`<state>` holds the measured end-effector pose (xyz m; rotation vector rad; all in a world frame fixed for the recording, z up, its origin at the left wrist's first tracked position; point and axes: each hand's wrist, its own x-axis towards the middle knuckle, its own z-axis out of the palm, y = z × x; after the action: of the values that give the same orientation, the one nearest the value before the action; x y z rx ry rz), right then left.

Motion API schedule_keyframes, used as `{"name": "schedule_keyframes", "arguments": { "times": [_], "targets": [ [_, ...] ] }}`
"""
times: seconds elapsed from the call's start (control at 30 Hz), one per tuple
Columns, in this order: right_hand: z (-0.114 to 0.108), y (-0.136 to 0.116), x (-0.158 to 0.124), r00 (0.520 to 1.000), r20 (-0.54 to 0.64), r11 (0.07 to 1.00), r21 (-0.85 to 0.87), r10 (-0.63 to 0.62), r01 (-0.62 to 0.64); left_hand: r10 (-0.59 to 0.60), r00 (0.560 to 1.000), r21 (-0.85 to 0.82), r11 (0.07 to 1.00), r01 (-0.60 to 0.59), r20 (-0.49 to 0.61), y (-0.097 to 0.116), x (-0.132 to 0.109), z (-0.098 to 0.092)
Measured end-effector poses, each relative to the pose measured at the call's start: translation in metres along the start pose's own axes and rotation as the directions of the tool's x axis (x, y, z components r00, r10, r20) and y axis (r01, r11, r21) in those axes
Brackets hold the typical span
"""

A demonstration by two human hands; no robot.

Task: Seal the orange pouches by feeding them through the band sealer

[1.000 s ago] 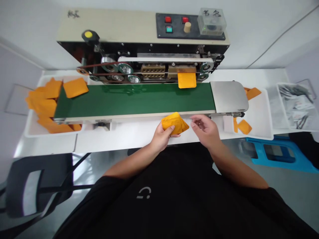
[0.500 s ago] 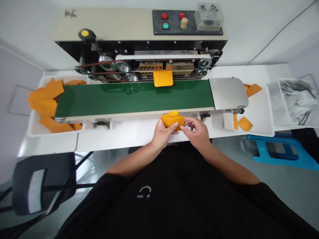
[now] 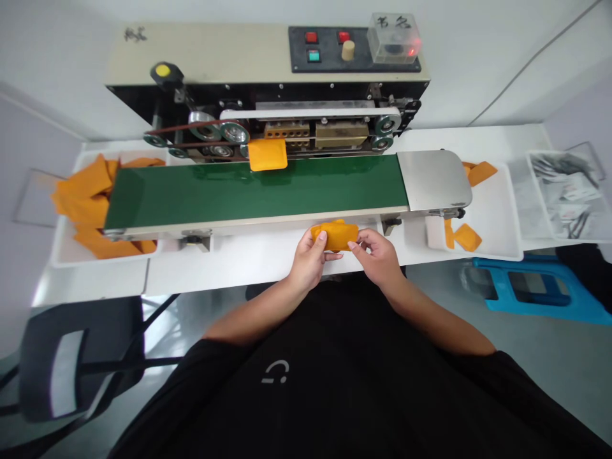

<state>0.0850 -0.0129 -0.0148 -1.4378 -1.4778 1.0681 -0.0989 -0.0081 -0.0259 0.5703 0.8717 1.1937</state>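
Note:
Between my hands, just in front of the conveyor's near edge, are small orange pouches [image 3: 338, 236], seemingly more than one stacked together. My left hand [image 3: 308, 260] grips them at the left, thumb on top and fingers underneath. At the right end, my right hand [image 3: 377, 255] pinches the pouch edge between thumb and fingers. Beyond them runs the green conveyor belt [image 3: 205, 194] of a band sealing machine [image 3: 205, 54]. Another orange pouch [image 3: 268, 155] hangs with its top edge in the machine's rollers, its lower part over the belt.
A white bin [image 3: 62, 252] heaped with orange pouches stands at the belt's left end. On the right are a white bin [image 3: 514, 217] with several pouches and a clear bin [image 3: 535, 185] of silvery packets. A blue stool [image 3: 507, 299] and a black chair [image 3: 86, 357] flank me.
The pouch in the machine has travelled left along the rollers. In my hands, the pouches have shifted and the front one now lies more level. A red light glows under the clear box.

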Motion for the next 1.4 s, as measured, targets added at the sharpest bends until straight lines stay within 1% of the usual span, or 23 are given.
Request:
{"name": "schedule_keyframes", "arguments": {
  "times": [0.1,0.17,0.23,0.33,0.43,0.5,0.57,0.63,0.7,0.8,0.9,0.97,1.07,1.13,1.23,1.3,1.4],
  "targets": [
    [0.002,0.001,0.000,0.998,0.025,0.983,0.174,0.059,-0.062,0.003,1.000,0.015,1.000,-0.002,-0.019,0.001,0.000,0.000],
    [0.004,0.002,0.000,0.996,0.040,0.964,0.249,0.081,-0.088,0.001,1.000,0.031,1.000,0.000,-0.028,0.001,0.000,0.000],
    [0.006,0.001,0.000,0.993,0.064,0.957,0.269,0.095,-0.109,0.002,1.000,0.041,0.999,-0.001,-0.024,0.001,0.000,0.000],
    [0.004,-0.002,0.001,0.989,0.089,0.958,0.255,0.116,-0.135,0.006,1.000,0.046,0.999,-0.005,-0.025,-0.001,0.000,-0.003],
    [-0.007,-0.009,0.007,0.992,0.041,0.952,0.280,0.118,-0.125,0.004,0.999,0.047,0.999,-0.002,-0.047,-0.003,0.001,-0.007],
    [-0.021,-0.013,0.016,0.995,-0.036,0.947,0.311,0.097,-0.081,0.000,0.999,0.052,0.999,0.003,-0.053,-0.003,0.001,-0.009],
    [-0.043,-0.016,0.032,0.986,-0.149,0.947,0.321,0.069,-0.017,-0.001,0.998,0.052,0.999,0.004,-0.056,-0.001,0.001,-0.011],
    [-0.069,-0.017,0.055,0.958,-0.283,0.949,0.311,0.051,0.042,-0.002,0.998,0.044,0.999,0.005,-0.063,0.000,0.001,-0.013],
    [-0.095,-0.016,0.083,0.918,-0.391,0.951,0.302,0.058,0.069,-0.006,0.998,0.039,0.999,0.008,-0.062,0.002,0.001,-0.013],
    [-0.126,-0.015,0.124,0.888,-0.433,0.939,0.343,0.153,0.005,-0.015,0.998,0.029,0.999,0.017,-0.060,0.004,0.000,-0.014],
    [-0.141,-0.015,0.154,0.860,-0.437,0.919,0.386,0.262,-0.084,-0.020,0.998,0.016,1.000,0.021,-0.067,0.005,-0.002,-0.015],
    [-0.144,-0.014,0.166,0.853,-0.426,0.911,0.393,0.302,-0.126,-0.022,0.997,0.018,1.000,0.023,-0.075,0.005,-0.003,-0.017],
    [-0.145,-0.010,0.178,0.867,-0.408,0.912,0.392,0.287,-0.118,-0.017,0.996,0.020,1.000,0.019,-0.089,0.005,-0.003,-0.020],
    [-0.141,-0.008,0.186,0.872,-0.410,0.919,0.382,0.267,-0.101,-0.014,0.996,0.019,1.000,0.015,-0.091,0.006,-0.004,-0.022],
    [-0.130,-0.006,0.196,0.872,-0.410,0.922,0.372,0.268,-0.109,-0.015,0.996,0.017,1.000,0.017,-0.089,0.006,-0.004,-0.025],
    [-0.120,-0.005,0.202,0.888,-0.395,0.926,0.369,0.236,-0.082,-0.018,0.996,0.009,1.000,0.019,-0.088,0.006,-0.004,-0.025],
    [-0.106,-0.007,0.204,0.933,-0.323,0.936,0.350,0.156,-0.035,-0.011,0.996,0.005,1.000,0.012,-0.089,0.006,-0.004,-0.026]
  ]
}}
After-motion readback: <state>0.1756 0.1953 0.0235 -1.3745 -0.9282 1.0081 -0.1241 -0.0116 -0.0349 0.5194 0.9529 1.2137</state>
